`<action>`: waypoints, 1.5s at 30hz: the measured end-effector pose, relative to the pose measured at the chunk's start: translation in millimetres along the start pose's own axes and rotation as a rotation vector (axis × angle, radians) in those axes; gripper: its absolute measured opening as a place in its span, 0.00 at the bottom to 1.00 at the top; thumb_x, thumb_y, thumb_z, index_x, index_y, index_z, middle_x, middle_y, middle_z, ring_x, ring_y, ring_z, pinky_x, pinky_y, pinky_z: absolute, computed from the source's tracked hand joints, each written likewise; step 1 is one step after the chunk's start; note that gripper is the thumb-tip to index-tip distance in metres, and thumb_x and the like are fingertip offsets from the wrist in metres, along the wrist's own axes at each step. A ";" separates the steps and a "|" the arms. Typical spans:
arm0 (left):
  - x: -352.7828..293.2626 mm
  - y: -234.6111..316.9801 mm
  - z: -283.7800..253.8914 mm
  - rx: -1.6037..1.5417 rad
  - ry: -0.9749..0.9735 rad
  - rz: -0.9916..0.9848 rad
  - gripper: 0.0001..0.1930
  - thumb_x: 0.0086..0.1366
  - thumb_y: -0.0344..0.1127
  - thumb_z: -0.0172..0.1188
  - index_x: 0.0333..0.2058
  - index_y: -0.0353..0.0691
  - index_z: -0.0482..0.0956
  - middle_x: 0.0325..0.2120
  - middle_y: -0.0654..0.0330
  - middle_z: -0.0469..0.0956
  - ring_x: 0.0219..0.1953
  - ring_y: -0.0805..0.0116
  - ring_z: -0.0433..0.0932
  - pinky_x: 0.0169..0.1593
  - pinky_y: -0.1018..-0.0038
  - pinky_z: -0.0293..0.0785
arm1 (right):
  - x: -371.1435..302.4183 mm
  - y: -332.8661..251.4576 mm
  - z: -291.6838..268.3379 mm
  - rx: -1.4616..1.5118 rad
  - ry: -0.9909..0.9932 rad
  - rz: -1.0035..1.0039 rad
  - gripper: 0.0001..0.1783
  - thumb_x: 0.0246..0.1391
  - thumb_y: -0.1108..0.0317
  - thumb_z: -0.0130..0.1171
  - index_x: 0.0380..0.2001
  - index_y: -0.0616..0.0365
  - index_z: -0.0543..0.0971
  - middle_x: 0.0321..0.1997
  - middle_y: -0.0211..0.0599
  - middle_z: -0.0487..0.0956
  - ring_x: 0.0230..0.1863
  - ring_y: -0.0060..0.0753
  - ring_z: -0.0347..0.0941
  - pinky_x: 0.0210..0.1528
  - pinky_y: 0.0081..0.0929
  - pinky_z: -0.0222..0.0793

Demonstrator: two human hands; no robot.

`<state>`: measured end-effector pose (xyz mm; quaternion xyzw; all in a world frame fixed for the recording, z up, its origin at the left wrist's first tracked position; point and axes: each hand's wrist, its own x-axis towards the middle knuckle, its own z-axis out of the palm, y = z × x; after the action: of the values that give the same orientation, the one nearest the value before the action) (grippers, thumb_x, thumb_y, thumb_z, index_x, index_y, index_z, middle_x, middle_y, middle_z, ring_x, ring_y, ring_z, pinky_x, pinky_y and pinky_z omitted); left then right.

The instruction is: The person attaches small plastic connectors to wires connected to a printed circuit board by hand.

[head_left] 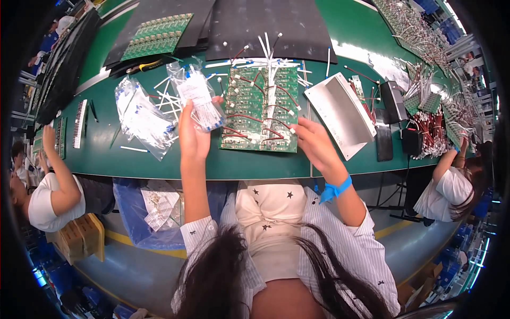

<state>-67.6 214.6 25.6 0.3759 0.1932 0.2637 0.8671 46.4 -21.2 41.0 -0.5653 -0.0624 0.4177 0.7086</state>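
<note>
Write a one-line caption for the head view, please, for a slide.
Left hand lifts a clear plastic bag of white wires; right hand rests at a green circuit board panel.

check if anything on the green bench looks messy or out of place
Loose white wire pieces lie scattered at all angles on the green bench, between the clear bags and the circuit board panel. Nothing looks broken or spilled.

The bag (197, 97) is clear plastic, crumpled, packed with white wire pieces with blue tips; it stands tilted just left of centre in the upper half of the frame. The board (260, 109) is a green panel of circuit boards lying flat at upper centre, crossed by red and white wires with white connectors.
</note>
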 end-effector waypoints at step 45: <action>-91.3 -25.5 12.1 0.229 0.269 0.194 0.18 0.65 0.40 0.43 0.41 0.28 0.69 0.35 0.51 0.75 0.35 0.65 0.77 0.41 0.70 0.73 | -6.3 -7.4 -33.2 -0.249 -0.106 -0.057 0.17 0.54 0.60 0.52 0.38 0.64 0.73 0.33 0.29 0.75 0.33 0.16 0.68 0.35 0.18 0.64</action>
<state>-124.9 138.2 26.7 0.4502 0.2991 0.3703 0.7555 64.9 -50.3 38.1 -0.6241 -0.1673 0.4158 0.6401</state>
